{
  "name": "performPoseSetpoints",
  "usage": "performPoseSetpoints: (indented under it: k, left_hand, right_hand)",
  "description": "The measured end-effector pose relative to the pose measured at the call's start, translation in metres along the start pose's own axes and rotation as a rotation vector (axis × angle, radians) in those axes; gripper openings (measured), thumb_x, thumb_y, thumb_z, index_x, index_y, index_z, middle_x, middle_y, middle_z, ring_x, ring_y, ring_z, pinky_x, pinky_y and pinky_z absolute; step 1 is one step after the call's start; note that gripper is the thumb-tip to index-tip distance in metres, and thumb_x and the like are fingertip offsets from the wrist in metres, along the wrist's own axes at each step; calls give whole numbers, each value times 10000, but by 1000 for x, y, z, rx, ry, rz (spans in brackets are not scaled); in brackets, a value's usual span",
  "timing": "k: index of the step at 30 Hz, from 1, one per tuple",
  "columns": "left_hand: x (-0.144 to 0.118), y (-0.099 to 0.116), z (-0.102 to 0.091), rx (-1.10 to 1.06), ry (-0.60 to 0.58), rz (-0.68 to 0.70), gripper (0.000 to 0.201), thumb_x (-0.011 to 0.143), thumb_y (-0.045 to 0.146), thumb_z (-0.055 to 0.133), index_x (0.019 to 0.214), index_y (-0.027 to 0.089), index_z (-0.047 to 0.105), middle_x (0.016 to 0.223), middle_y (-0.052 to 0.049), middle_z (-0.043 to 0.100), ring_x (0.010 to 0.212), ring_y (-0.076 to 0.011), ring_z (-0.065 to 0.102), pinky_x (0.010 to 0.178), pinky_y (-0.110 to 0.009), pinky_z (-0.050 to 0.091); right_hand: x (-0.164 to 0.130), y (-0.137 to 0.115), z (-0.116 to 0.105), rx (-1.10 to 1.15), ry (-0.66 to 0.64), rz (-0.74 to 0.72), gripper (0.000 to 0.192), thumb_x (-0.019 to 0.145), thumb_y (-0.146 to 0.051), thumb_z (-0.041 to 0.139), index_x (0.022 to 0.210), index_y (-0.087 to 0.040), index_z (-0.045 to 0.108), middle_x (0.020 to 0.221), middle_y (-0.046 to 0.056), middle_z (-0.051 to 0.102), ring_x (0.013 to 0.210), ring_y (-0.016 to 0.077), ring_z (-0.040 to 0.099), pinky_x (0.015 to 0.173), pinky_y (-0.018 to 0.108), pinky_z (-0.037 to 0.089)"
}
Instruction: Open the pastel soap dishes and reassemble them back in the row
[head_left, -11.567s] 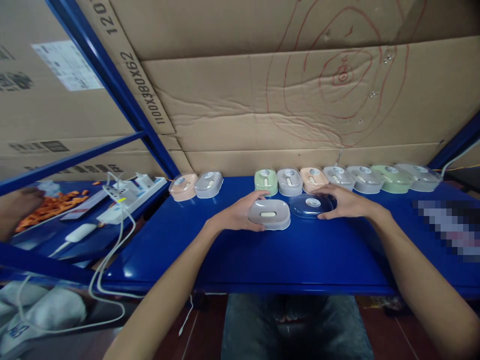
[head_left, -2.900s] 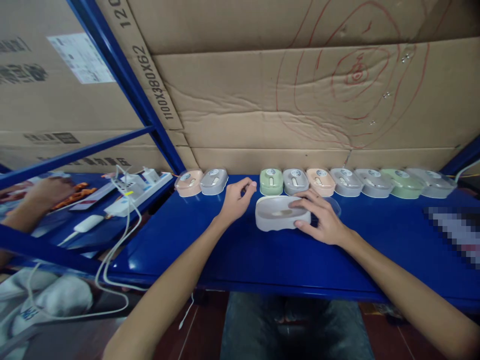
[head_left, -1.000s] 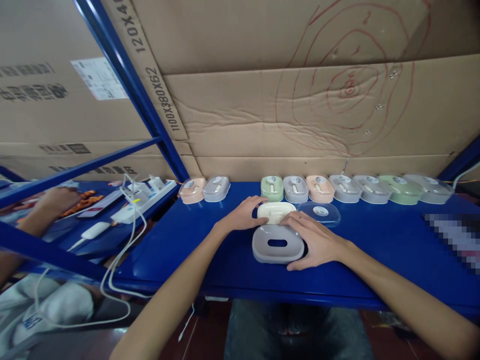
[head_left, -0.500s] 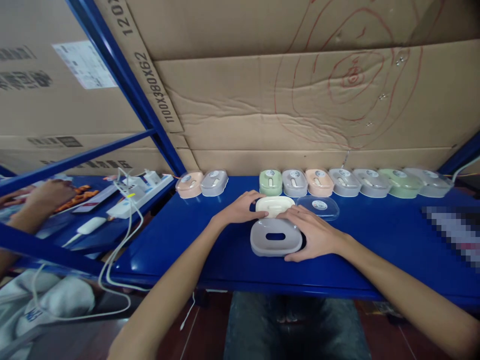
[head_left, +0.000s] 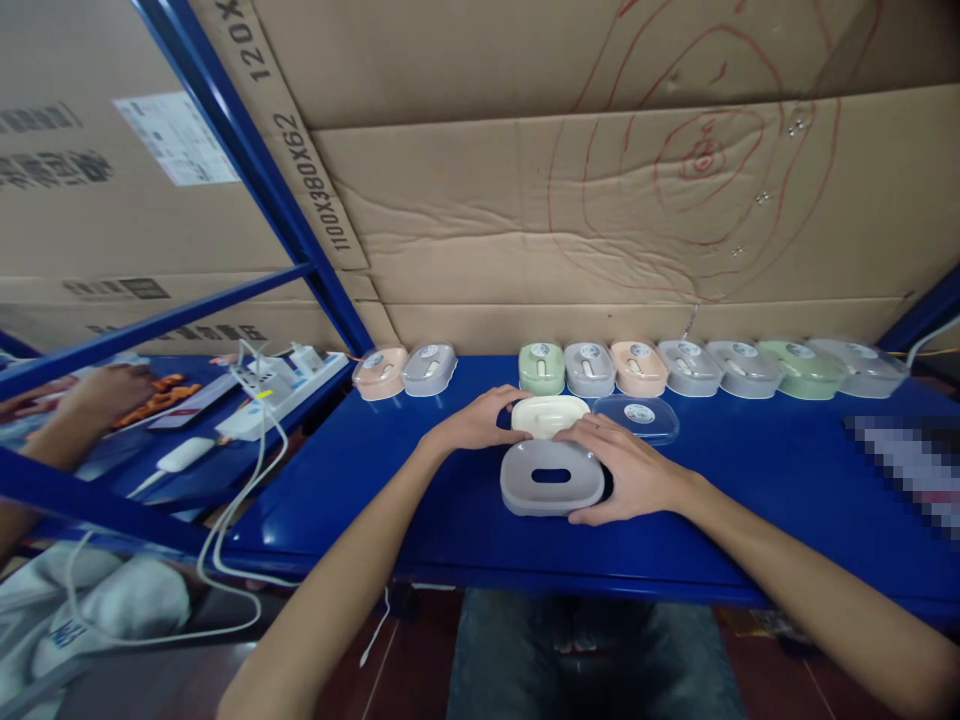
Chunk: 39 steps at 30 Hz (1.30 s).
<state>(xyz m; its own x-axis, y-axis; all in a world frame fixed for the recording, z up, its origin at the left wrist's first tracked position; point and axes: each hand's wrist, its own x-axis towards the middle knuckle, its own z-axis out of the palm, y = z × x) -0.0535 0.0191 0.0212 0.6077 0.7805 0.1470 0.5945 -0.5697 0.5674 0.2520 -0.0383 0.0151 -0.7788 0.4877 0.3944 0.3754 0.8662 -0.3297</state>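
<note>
Head view: left hand [head_left: 480, 425] grips the cream inner tray [head_left: 550, 414], right hand [head_left: 626, 472] cups the gray base [head_left: 552, 478] just nearer. Clear lid [head_left: 639, 418] lies off to the right, so this box sits in three parts, nothing reassembled.

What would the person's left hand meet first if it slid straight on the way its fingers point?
Probably the cream oval plastic tray: the left hand points rightward, its fingertips already at the tray's left end. Whether they touch is unclear.

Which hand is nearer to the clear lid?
Right. The right hand lies just in front of the clear lid; the left hand is beyond the cream tray.
</note>
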Motion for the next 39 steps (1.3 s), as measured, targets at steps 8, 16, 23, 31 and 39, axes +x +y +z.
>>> performPoseSetpoints:
  k: [8, 16, 23, 31, 39]
  left_hand:
    - [0, 1, -2, -29, -22, 13, 617, 847, 363, 802, 1437, 261, 653, 1255, -89, 633, 1105, -270, 612, 1004, -420, 507]
    - [-3, 15, -8, 4, -85, -18, 585, 819, 556, 853, 1252, 199, 688, 1169, -76, 653, 1081, -285, 604, 974, -411, 490]
    - [-8, 16, -11, -114, -107, -56, 1064, 712, 563, 957, 1603, 252, 466, 1386, -134, 651, 1212, -345, 624, 1017, -484, 510]
    - [-7, 16, -9, -135, -85, -87, 1189, 683, 570, 970, 1675, 261, 392, 1365, -143, 663, 1208, -362, 646, 1019, -525, 534]
    - [-6, 28, -2, -75, 12, 1, 1026, 719, 587, 956, 1604, 312, 514, 1516, -136, 612, 1391, -396, 560, 1181, -601, 428]
  right_hand:
    - [-4, 12, -8, 146, 196, 103, 656, 817, -529, 855, 1355, -263, 591, 1317, 115, 703, 1179, 333, 692, 1009, 481, 561]
    - [-4, 30, -7, 23, 348, 216, 650, 849, -572, 845, 1372, -283, 589, 1345, 127, 682, 1248, 372, 663, 1031, 543, 558]
    - [-2, 30, -1, -13, 222, 173, 536, 920, -553, 808, 1360, -304, 626, 1447, 121, 641, 1358, 370, 591, 1125, 593, 518]
    - [-1, 32, 0, -103, 148, 130, 490, 972, -556, 756, 1368, -283, 665, 1514, 146, 597, 1369, 383, 561, 1163, 623, 476]
    - [-2, 32, 4, -175, 95, 124, 547, 969, -619, 732, 1424, -322, 671, 1523, 149, 599, 1350, 410, 571, 1126, 655, 482]
